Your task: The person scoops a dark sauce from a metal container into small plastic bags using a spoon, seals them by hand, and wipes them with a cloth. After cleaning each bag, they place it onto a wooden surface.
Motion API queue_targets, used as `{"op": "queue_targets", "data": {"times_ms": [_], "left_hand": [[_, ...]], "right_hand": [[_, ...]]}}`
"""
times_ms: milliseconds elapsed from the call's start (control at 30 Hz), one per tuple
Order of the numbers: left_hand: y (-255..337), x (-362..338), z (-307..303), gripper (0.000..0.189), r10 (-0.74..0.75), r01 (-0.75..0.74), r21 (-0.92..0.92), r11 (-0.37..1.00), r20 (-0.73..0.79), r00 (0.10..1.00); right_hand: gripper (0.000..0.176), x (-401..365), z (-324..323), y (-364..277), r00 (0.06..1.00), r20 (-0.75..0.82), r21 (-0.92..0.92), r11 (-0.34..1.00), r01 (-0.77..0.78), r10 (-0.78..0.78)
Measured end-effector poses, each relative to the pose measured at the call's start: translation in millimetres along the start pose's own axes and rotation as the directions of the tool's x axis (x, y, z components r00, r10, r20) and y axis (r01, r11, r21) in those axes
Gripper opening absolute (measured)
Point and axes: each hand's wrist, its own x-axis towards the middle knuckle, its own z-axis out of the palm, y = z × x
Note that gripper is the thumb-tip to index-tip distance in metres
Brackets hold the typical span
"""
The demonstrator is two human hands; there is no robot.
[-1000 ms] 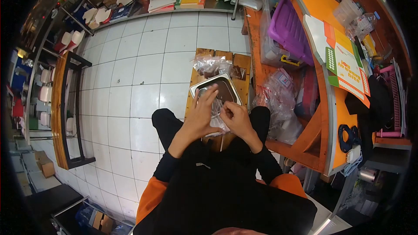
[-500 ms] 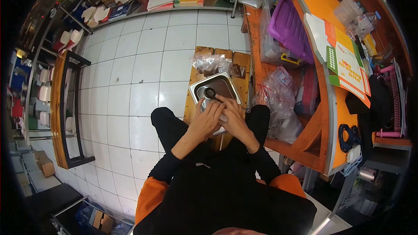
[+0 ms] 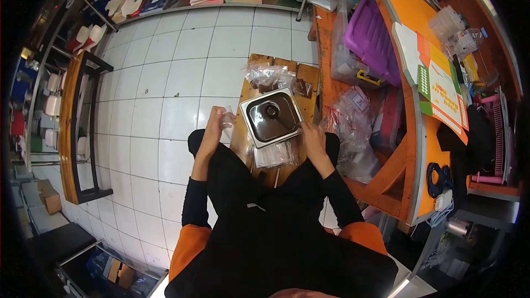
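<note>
Wood stool [image 3: 239, 135] w/ steel tray [image 3: 248, 125]: L grip [image 3: 216, 124] pinches clear bag [image 3: 227, 120], R grip [image 3: 313, 139] closed on scoop [image 3: 270, 111].

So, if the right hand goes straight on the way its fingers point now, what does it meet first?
Most likely the metal tray: the right hand points up and left at its near right corner, where the handle of the scoop ends. Whether they already touch is unclear.

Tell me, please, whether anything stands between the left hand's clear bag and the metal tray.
Nothing visible does. The left hand holds the clear bag just left of the metal tray; only a bare strip of wooden board lies between them.
</note>
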Motion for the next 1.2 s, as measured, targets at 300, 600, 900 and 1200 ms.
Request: {"op": "queue_targets", "data": {"times_ms": [300, 600, 900, 1200], "left_hand": [[9, -7, -7, 0.033, -0.1, 0.091, 0.06, 0.994, 0.155, 0.983], [18, -8, -9, 0.058, -0.081, 0.068, 0.17, 0.983, 0.071, 0.994], [-51, 38, -13, 0.058, -0.3, 0.306, 0.069, 0.95, -0.083, 0.95], [-72, 70, -7, 0.065, -0.362, 0.412, -0.344, 0.844, 0.202, 0.91]], "right_hand": [[0.01, 9, -4, 2, 0.983, -0.005, -0.033, 0.983, 0.183, -0.183], [0.012, -3, -33, -8, 0.96, -0.27, 0.026, 0.996, 0.086, -0.076], [0.017, -1, -12, 7, 0.989, -0.027, -0.142, 0.98, 0.143, -0.148], [0.012, -15, 9, -12, 0.993, -0.026, 0.352, 0.931, -0.1, 0.116]]}}
